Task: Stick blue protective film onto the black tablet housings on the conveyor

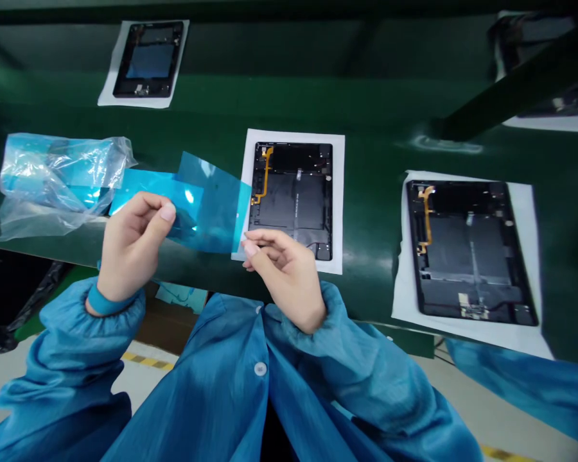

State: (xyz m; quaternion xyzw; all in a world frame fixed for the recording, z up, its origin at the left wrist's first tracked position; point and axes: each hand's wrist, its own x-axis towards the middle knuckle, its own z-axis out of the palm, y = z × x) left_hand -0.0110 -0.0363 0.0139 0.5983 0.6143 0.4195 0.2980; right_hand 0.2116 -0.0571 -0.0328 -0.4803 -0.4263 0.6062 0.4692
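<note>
A translucent blue film sheet (214, 208) is held up between my two hands, above the table's front edge. My left hand (137, 240) pinches its left side between thumb and fingers. At its lower right corner, my right hand (289, 276) has thumb and fingertips closed on the edge. Just behind the right hand lies an opened tablet housing (289, 199) on a white sheet (338, 192), with an orange flex cable (266, 173) along its left side. More blue film (142, 183) lies left of the held sheet, partly hidden by it and my left hand.
A clear plastic bag (62, 173) with blue film inside lies at left. Another opened tablet (472, 250) rests on white paper at right, and a further one (148, 61) at back left. A dark post (510, 90) rises at back right. A blue sleeve (525, 385) shows at lower right.
</note>
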